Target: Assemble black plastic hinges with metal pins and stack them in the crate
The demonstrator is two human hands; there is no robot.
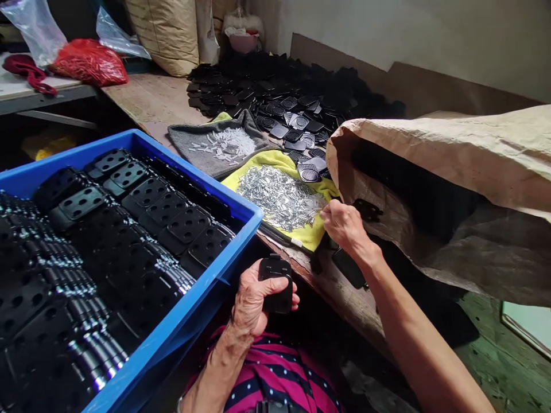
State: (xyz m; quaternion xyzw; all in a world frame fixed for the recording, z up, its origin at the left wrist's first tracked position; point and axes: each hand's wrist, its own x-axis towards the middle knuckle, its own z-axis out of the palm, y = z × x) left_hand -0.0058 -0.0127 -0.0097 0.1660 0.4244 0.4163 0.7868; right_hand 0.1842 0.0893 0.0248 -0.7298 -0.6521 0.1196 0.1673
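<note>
My left hand (253,295) grips a black plastic part (276,284) above my lap, the thumb lying across its face. At the right edge of a yellow cloth (316,232), my right hand (342,223) has its fingers pinched together; whatever they hold is too small to make out. Beside those fingertips, a pile of small silver metal pins (278,198) covers the cloth. Behind it, small white pieces (232,143) lie on a grey cloth (189,143).
A blue crate (198,307) of black parts with metal pins stands at the left. Black plates (297,103) are heaped at the back. An open brown paper sack (447,143) lies right, a red bag (90,62) back left.
</note>
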